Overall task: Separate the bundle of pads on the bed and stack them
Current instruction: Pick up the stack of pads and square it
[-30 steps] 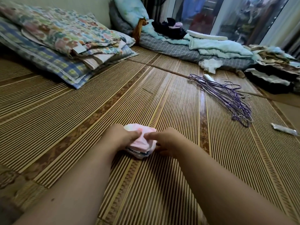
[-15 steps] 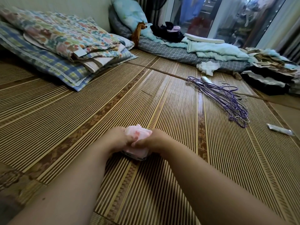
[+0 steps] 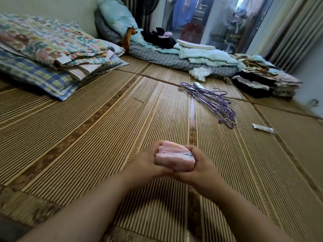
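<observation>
In the head view, a pink bundle of pads (image 3: pixel 174 158) is held just above the woven bed mat (image 3: pixel 87 137), at six o'clock from the frame's centre. It is clasped from nine o'clock by the left hand (image 3: pixel 145 163) and from three o'clock by the right hand (image 3: pixel 201 165), each grip closed around it. Purple hangers (image 3: pixel 215 102) are seen well apart at one o'clock.

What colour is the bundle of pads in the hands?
Pale pink, with a thin blue edge; the bundle of pads shows in the head view.

Both forearms reach forward, the left hand (image 3: pixel 145 159) and right hand (image 3: pixel 201 165) meeting with fingers curled in a closed grip.
</observation>
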Motion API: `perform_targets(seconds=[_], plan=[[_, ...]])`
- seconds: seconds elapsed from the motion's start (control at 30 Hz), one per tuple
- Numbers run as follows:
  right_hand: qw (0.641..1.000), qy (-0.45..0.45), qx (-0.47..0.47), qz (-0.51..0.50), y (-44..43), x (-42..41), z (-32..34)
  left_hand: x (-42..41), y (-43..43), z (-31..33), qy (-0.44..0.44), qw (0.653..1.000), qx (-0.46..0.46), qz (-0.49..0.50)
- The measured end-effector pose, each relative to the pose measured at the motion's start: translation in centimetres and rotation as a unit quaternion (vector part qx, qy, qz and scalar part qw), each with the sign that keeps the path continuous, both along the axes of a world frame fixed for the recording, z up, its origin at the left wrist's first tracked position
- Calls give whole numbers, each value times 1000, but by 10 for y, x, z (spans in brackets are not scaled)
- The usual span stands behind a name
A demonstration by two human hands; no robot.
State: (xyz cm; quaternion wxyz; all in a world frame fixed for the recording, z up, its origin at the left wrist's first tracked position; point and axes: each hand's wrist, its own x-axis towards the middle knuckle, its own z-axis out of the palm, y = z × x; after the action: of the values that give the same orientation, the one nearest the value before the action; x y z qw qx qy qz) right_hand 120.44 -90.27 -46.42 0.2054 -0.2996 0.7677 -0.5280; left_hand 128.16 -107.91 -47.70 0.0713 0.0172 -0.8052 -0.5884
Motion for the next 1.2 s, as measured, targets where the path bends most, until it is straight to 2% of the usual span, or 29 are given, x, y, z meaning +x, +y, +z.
perform_targets(seconds=[0.13,0.23,0.33,0.53,0.6,0.67,0.77,0.83,0.97,1.13,1.2], plan=[[998,23,27,-44,70,21,-5,-1,58,-19,3,997,-77,-13],[995,24,65,-70,100,35,-22,3,80,-34,-28,994,-88,-64],[993,-7,72,-94,114,42,-38,5,91,-42,-47,990,-84,-105],[991,-38,90,-88,115,43,-36,2,96,-36,-42,983,-150,-100],[992,-39,76,-89,116,43,-30,1,96,-32,-55,983,-129,-115],[992,-49,58,-102,118,46,-22,4,97,-24,-72,988,-62,-120],[985,-70,26,-157,121,57,-2,14,109,0,-72,995,15,-72],[979,-44,7,-198,120,67,17,25,123,22,-59,998,33,-18],[970,-19,-26,-242,123,96,54,56,147,63,-37,996,20,76],[979,-28,-4,-201,131,121,62,91,159,71,-39,993,-55,101],[981,-44,16,-187,127,117,57,94,156,63,-53,992,-52,106]])
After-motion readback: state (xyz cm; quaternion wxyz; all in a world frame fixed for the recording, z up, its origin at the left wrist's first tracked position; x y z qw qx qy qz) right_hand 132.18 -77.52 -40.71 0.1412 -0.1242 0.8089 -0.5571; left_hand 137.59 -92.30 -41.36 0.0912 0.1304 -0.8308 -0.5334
